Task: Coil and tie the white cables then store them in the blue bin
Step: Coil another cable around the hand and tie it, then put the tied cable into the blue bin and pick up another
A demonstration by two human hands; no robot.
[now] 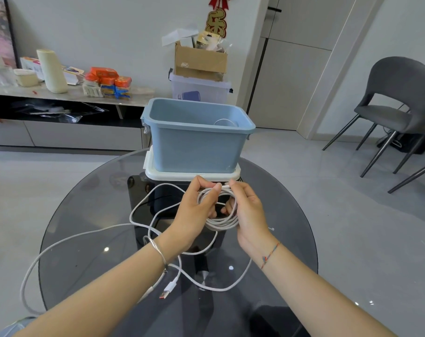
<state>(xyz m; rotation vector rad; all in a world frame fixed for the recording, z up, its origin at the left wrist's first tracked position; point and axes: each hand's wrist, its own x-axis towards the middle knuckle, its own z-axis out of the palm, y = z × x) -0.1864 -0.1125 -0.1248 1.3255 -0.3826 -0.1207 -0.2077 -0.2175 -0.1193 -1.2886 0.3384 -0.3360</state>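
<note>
Both my hands hold a white cable coil (221,221) above the round glass table (90,259). My left hand (194,210) pinches the top of the coil and my right hand (249,212) grips its right side. The cable's loose length (68,239) trails left over the table and past its edge, and a USB plug (167,289) lies near my left wrist. The blue bin (197,144) stands just behind my hands on a white lid (155,172). Another coiled white cable (225,122) shows inside it.
A grey chair (396,98) stands at the right. Behind the bin are a clear storage box (199,90) with a cardboard box (199,60) on it, and a low sideboard (68,96) with packets at the left. A small white tie (271,229) lies right of my right hand.
</note>
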